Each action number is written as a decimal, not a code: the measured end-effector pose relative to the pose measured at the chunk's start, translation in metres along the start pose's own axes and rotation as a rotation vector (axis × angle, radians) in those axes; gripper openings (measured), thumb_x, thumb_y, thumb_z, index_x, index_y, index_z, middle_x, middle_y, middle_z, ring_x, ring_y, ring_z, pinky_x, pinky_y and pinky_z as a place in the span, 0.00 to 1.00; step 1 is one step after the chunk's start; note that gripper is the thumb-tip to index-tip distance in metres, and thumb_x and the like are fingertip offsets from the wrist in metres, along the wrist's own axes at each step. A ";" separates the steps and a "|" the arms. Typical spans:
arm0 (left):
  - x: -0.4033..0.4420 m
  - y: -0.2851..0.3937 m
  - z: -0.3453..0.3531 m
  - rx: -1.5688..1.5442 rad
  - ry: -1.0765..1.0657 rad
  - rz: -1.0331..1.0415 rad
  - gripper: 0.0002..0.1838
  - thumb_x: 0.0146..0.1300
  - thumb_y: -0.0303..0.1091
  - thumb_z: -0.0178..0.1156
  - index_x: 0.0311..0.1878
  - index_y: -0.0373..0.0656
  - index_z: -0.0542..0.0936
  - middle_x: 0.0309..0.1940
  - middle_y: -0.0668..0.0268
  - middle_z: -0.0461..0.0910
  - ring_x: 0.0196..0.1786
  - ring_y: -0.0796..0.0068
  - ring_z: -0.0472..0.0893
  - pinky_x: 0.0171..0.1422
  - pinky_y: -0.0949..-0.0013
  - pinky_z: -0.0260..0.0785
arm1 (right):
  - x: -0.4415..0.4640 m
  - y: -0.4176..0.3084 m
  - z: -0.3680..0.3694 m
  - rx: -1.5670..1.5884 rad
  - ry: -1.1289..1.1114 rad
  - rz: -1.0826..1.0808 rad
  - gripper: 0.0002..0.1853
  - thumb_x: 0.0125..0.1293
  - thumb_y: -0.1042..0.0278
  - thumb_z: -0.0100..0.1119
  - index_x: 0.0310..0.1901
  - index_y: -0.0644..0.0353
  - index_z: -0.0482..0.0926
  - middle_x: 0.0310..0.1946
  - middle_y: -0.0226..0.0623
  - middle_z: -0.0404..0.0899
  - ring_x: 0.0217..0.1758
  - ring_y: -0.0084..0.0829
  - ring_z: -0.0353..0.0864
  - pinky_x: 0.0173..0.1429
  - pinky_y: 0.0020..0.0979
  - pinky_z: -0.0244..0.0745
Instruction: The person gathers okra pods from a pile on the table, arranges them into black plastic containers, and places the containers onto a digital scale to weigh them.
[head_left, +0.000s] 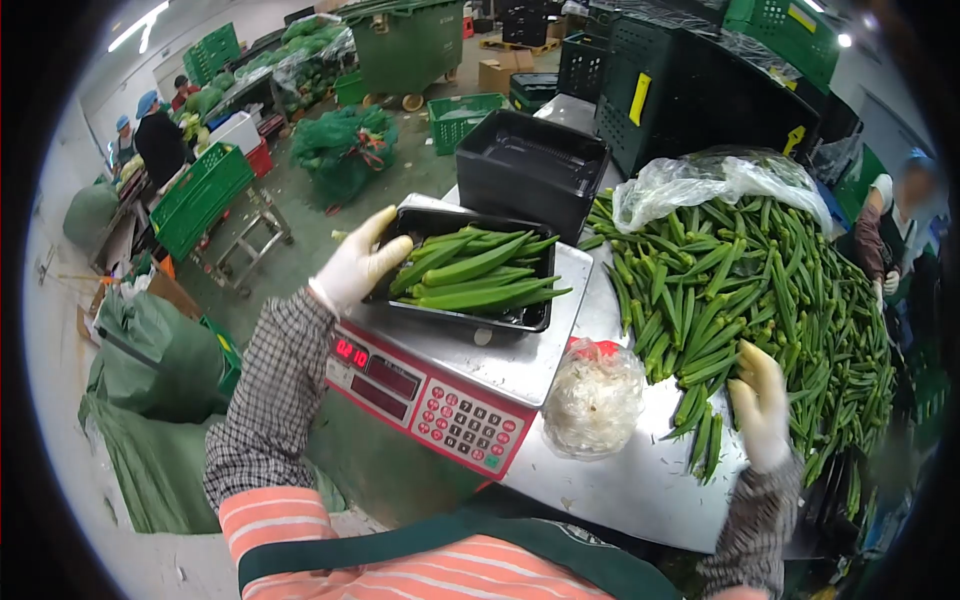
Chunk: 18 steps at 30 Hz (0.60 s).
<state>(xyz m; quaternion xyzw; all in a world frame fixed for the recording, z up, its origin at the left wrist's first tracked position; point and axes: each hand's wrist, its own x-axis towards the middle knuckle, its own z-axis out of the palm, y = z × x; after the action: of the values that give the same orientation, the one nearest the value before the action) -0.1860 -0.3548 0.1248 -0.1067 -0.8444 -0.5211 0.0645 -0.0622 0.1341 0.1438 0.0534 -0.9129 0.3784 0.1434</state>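
A black plastic tray (543, 318) holding several green okra pods (480, 268) rests on the steel pan of a weighing scale (430, 395). Gloved in white, my left hand (362, 262) grips the tray's left edge, thumb on the inner side. The scale's red display (352, 352) appears to read 0.210. My right hand (762, 408), also gloved, is open beside the front edge of a large okra heap (740, 290), with nothing visible in it. Between the scale and that hand sits a clear plastic bag (594, 400) of whitish material with a red top.
Behind the scale stand stacked empty black trays (535, 165). A clear plastic sheet (725, 190) covers the heap's back. Dark crates (690, 100) rise behind it. At right is a co-worker (890, 225); others stand far left. A green crate (200, 200) and green sacks (160, 355) are at left.
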 end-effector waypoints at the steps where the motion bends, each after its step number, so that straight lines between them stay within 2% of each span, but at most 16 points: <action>1: -0.002 -0.002 0.004 -0.007 -0.008 0.003 0.40 0.62 0.48 0.59 0.66 0.27 0.57 0.64 0.47 0.63 0.67 0.62 0.63 0.70 0.66 0.54 | 0.020 -0.025 0.025 0.023 -0.042 -0.092 0.27 0.57 0.78 0.55 0.60 0.66 0.66 0.56 0.46 0.68 0.61 0.38 0.68 0.66 0.34 0.62; 4: -0.014 -0.006 0.017 0.004 -0.020 0.043 0.39 0.64 0.47 0.57 0.66 0.27 0.56 0.66 0.47 0.59 0.70 0.61 0.57 0.73 0.66 0.47 | 0.066 -0.064 0.090 0.037 -0.109 -0.400 0.31 0.58 0.68 0.59 0.62 0.69 0.62 0.59 0.53 0.64 0.64 0.45 0.63 0.69 0.39 0.56; 6: -0.029 0.019 0.028 0.156 -0.020 0.014 0.40 0.64 0.47 0.57 0.67 0.26 0.54 0.67 0.45 0.57 0.71 0.60 0.56 0.73 0.66 0.45 | 0.087 -0.072 0.124 0.085 -0.148 -0.435 0.35 0.60 0.62 0.59 0.63 0.72 0.58 0.60 0.58 0.61 0.65 0.49 0.61 0.69 0.41 0.55; 7: -0.035 0.024 0.037 -0.055 -0.039 -0.009 0.41 0.63 0.47 0.58 0.67 0.25 0.52 0.67 0.44 0.57 0.71 0.58 0.55 0.73 0.66 0.45 | 0.092 -0.073 0.136 0.017 -0.168 -0.451 0.36 0.61 0.58 0.57 0.64 0.73 0.57 0.61 0.59 0.61 0.65 0.51 0.60 0.70 0.42 0.54; 8: -0.039 0.022 0.045 -0.125 -0.050 0.016 0.43 0.62 0.46 0.59 0.68 0.26 0.51 0.68 0.42 0.53 0.73 0.56 0.52 0.74 0.65 0.42 | 0.094 -0.075 0.144 -0.052 -0.189 -0.466 0.38 0.61 0.55 0.56 0.64 0.75 0.55 0.61 0.61 0.60 0.65 0.53 0.59 0.70 0.43 0.53; 9: -0.044 0.028 0.050 -0.001 -0.053 0.029 0.43 0.62 0.46 0.59 0.68 0.26 0.50 0.69 0.42 0.50 0.73 0.55 0.49 0.74 0.64 0.40 | 0.094 -0.082 0.145 -0.135 -0.215 -0.443 0.42 0.62 0.49 0.55 0.64 0.77 0.52 0.60 0.63 0.59 0.65 0.55 0.58 0.70 0.43 0.51; 10: -0.050 0.034 0.054 0.122 -0.055 0.039 0.44 0.62 0.46 0.59 0.68 0.27 0.49 0.70 0.41 0.47 0.74 0.53 0.46 0.75 0.63 0.39 | 0.092 -0.085 0.146 -0.173 -0.219 -0.459 0.44 0.61 0.47 0.55 0.65 0.78 0.50 0.60 0.63 0.59 0.64 0.55 0.59 0.69 0.45 0.52; 11: -0.053 0.030 0.059 0.117 -0.063 0.077 0.44 0.62 0.45 0.59 0.69 0.27 0.47 0.70 0.40 0.43 0.74 0.51 0.43 0.75 0.61 0.36 | 0.088 -0.089 0.146 -0.203 -0.230 -0.492 0.45 0.60 0.47 0.56 0.65 0.78 0.49 0.59 0.63 0.60 0.64 0.55 0.60 0.69 0.45 0.52; 12: -0.056 0.032 0.065 0.091 -0.022 0.081 0.42 0.63 0.48 0.56 0.69 0.29 0.50 0.70 0.45 0.48 0.75 0.57 0.45 0.75 0.63 0.35 | 0.083 -0.093 0.145 -0.232 -0.241 -0.525 0.46 0.60 0.47 0.56 0.65 0.78 0.48 0.59 0.63 0.60 0.63 0.54 0.60 0.69 0.45 0.53; 13: -0.055 0.036 0.066 0.094 -0.031 0.096 0.42 0.63 0.48 0.57 0.69 0.30 0.51 0.70 0.45 0.48 0.75 0.56 0.45 0.75 0.62 0.35 | 0.080 -0.098 0.142 -0.228 -0.239 -0.560 0.48 0.60 0.46 0.56 0.66 0.77 0.46 0.57 0.62 0.62 0.63 0.53 0.61 0.69 0.48 0.50; 16: -0.051 0.039 0.060 0.132 -0.071 0.083 0.40 0.62 0.46 0.58 0.69 0.34 0.54 0.71 0.45 0.47 0.75 0.56 0.44 0.75 0.61 0.37 | 0.092 -0.105 0.128 -0.310 -0.425 -0.475 0.48 0.59 0.45 0.56 0.66 0.77 0.46 0.56 0.61 0.65 0.63 0.51 0.63 0.71 0.51 0.47; 17: -0.049 0.038 0.056 0.151 -0.086 0.072 0.39 0.62 0.45 0.58 0.69 0.35 0.54 0.71 0.45 0.47 0.75 0.55 0.44 0.75 0.60 0.37 | 0.093 -0.095 0.132 -0.369 -0.323 -0.492 0.46 0.60 0.46 0.56 0.66 0.74 0.49 0.55 0.57 0.67 0.63 0.49 0.64 0.71 0.54 0.45; 18: -0.047 0.032 0.055 0.200 0.019 0.137 0.34 0.60 0.42 0.61 0.67 0.39 0.62 0.70 0.46 0.49 0.74 0.55 0.47 0.74 0.59 0.41 | 0.095 -0.087 0.130 -0.418 -0.311 -0.578 0.40 0.61 0.47 0.54 0.64 0.71 0.57 0.56 0.52 0.68 0.64 0.49 0.63 0.71 0.54 0.45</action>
<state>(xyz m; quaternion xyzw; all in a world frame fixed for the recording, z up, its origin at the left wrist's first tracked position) -0.1320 -0.2974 0.1175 -0.1522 -0.8822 -0.4295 0.1184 -0.1635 -0.0182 0.1436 0.3348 -0.9284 0.1157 0.1119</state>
